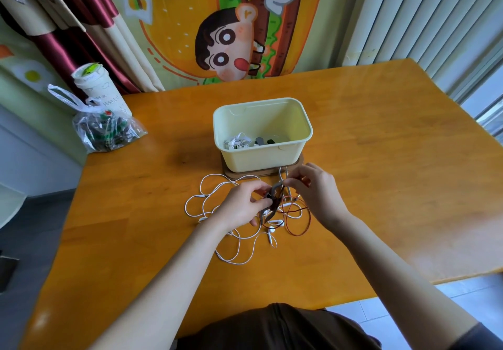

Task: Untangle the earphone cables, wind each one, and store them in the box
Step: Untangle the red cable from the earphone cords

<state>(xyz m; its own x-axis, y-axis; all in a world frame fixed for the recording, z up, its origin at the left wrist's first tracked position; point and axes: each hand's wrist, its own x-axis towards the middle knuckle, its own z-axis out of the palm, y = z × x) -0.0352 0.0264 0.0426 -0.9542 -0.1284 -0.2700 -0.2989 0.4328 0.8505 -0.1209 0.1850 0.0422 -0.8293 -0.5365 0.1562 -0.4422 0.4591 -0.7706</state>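
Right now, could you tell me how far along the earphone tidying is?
Partly done: white earphones already lie bundled in the box. The left hand and right hand pinch a grey cable. White cables and a red cable lie tangled on the table.

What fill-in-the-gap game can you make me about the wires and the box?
The left hand and right hand pinch a grey cable in ____ of the box.
The loose cable nearest the camera is ____.
The plastic bag sits to the ____ of the box.
A wound cable lies ____ the box.
Missing words: front, white, left, inside.
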